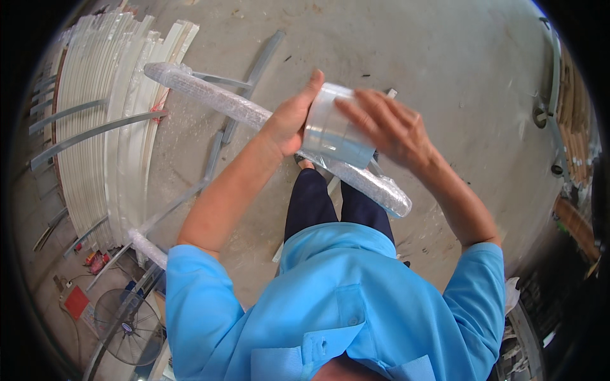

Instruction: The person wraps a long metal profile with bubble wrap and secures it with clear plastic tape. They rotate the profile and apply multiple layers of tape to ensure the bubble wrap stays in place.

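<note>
My left hand (293, 116) grips a wide, clear roll of tape or film (326, 130), thumb up along its left edge and the other fingers mostly hidden. Over the roll's right side lies my right hand (395, 127), its fingers stretched out and blurred by motion. Whether those fingertips touch the surface is hard to make out. Below both hands, a long piece in bubble wrap (219, 100) slants from upper left to lower right, in front of my legs. Its rounded near end (393, 198) shows past my right leg.
Metal bars of a stand (219, 149) run along the floor under the wrapped piece. At left, a stack of long white strips (95, 120) lies beside curved metal arms (95, 136). A fan (129, 327) stands lower left. Brown lengths (575, 120) line the right side.
</note>
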`<state>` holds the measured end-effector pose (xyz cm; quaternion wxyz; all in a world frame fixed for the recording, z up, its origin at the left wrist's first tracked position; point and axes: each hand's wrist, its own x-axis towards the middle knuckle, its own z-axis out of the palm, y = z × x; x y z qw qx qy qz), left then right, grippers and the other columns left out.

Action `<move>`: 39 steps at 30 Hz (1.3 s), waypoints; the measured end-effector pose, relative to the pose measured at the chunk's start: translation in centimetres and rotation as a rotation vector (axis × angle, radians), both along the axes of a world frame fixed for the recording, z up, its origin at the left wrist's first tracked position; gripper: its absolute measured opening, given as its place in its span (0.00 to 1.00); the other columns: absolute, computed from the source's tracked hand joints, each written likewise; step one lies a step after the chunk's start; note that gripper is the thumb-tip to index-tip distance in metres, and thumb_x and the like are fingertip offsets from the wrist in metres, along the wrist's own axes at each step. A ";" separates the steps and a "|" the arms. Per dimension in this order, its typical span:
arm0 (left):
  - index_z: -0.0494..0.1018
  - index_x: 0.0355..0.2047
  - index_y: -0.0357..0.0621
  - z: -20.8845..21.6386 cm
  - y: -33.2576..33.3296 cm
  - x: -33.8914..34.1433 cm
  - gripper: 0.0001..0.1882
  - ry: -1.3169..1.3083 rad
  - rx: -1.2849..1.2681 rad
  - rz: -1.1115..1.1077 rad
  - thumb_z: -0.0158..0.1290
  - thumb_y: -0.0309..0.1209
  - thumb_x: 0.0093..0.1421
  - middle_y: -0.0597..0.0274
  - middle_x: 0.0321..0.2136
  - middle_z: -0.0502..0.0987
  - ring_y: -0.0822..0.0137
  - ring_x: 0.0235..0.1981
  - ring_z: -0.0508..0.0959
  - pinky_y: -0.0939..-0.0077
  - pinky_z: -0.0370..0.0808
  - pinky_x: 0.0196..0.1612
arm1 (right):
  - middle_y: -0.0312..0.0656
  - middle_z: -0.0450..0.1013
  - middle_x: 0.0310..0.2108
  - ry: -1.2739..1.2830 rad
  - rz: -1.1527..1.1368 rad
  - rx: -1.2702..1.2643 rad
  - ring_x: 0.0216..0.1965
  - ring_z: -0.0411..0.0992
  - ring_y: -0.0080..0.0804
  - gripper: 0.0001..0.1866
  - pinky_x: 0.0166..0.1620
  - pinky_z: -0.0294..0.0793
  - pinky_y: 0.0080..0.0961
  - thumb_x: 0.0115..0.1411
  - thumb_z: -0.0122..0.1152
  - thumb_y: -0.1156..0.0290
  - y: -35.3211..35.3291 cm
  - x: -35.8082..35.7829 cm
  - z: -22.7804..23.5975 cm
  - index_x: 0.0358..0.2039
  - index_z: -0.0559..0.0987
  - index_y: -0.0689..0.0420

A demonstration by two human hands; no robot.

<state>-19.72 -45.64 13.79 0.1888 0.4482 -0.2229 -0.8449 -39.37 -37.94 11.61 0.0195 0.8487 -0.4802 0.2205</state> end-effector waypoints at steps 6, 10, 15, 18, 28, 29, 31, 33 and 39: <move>0.77 0.41 0.37 -6.0 4.4 9.5 0.22 0.289 -0.118 -0.314 0.57 0.47 0.62 0.56 0.40 0.80 0.68 0.47 0.77 0.70 0.75 0.49 | 0.40 0.74 0.50 -0.063 -0.200 0.429 0.46 0.77 0.39 0.43 0.48 0.79 0.32 0.41 0.73 0.73 -1.6 -4.7 -13.4 0.61 0.67 0.45; 0.72 0.54 0.37 -14.5 13.2 11.6 0.30 -0.569 -0.407 -0.619 0.64 0.37 0.53 0.52 0.51 0.76 0.57 0.56 0.73 0.65 0.71 0.57 | 0.43 0.76 0.49 -0.038 -0.100 0.861 0.47 0.77 0.42 0.44 0.49 0.77 0.35 0.40 0.74 0.74 1.7 -0.4 -20.8 0.61 0.68 0.46; 0.68 0.57 0.37 -20.0 17.6 12.0 0.37 -0.540 -0.644 -0.468 0.68 0.36 0.47 0.48 0.54 0.73 0.52 0.59 0.69 0.64 0.63 0.64 | 0.47 0.76 0.51 -0.384 0.198 1.222 0.50 0.75 0.47 0.37 0.52 0.75 0.38 0.52 0.66 0.70 4.4 4.9 -23.2 0.64 0.66 0.46; 0.71 0.53 0.36 -16.6 17.3 13.3 0.32 -0.545 -0.583 -0.632 0.67 0.36 0.49 0.50 0.51 0.76 0.54 0.55 0.73 0.62 0.65 0.61 | 0.51 0.74 0.53 -0.593 0.075 1.894 0.53 0.73 0.50 0.33 0.54 0.74 0.40 0.59 0.58 0.67 4.5 5.0 -21.4 0.66 0.64 0.45; 0.72 0.50 0.31 1.4 4.3 8.2 0.29 -0.084 -0.210 0.127 0.53 0.49 0.65 0.55 0.42 0.79 0.67 0.42 0.79 0.72 0.76 0.47 | 0.42 0.60 0.66 -0.395 0.174 0.762 0.61 0.65 0.47 0.55 0.60 0.71 0.41 0.41 0.71 0.78 -1.2 -1.8 1.6 0.69 0.55 0.41; 0.72 0.50 0.31 1.0 1.9 6.6 0.30 -0.145 -0.158 0.067 0.52 0.50 0.65 0.54 0.42 0.79 0.66 0.42 0.79 0.71 0.77 0.46 | 0.42 0.61 0.65 -0.260 0.162 0.589 0.60 0.66 0.44 0.54 0.59 0.72 0.41 0.40 0.72 0.78 -1.1 -1.4 3.2 0.68 0.57 0.42; 0.72 0.49 0.30 -0.1 -1.3 3.6 0.32 -0.111 -0.132 0.024 0.51 0.52 0.65 0.51 0.41 0.78 0.65 0.42 0.79 0.68 0.78 0.44 | 0.41 0.63 0.63 -0.022 0.138 0.266 0.58 0.68 0.41 0.51 0.57 0.74 0.39 0.40 0.71 0.78 -1.5 0.0 4.1 0.67 0.61 0.43; 0.73 0.48 0.30 -1.7 -3.1 1.3 0.32 -0.106 -0.105 0.022 0.52 0.53 0.64 0.49 0.41 0.78 0.63 0.42 0.79 0.67 0.78 0.43 | 0.39 0.66 0.60 0.192 0.115 -0.034 0.55 0.71 0.39 0.48 0.55 0.77 0.37 0.41 0.70 0.79 -2.6 1.1 2.1 0.65 0.64 0.44; 0.76 0.46 0.37 -4.6 -0.6 5.2 0.25 -0.247 -0.591 -0.016 0.59 0.47 0.60 0.55 0.42 0.80 0.65 0.44 0.79 0.71 0.76 0.44 | 0.40 0.74 0.49 -0.031 -0.112 0.354 0.46 0.76 0.40 0.42 0.48 0.79 0.34 0.44 0.71 0.73 -5.8 -3.0 -11.7 0.62 0.66 0.46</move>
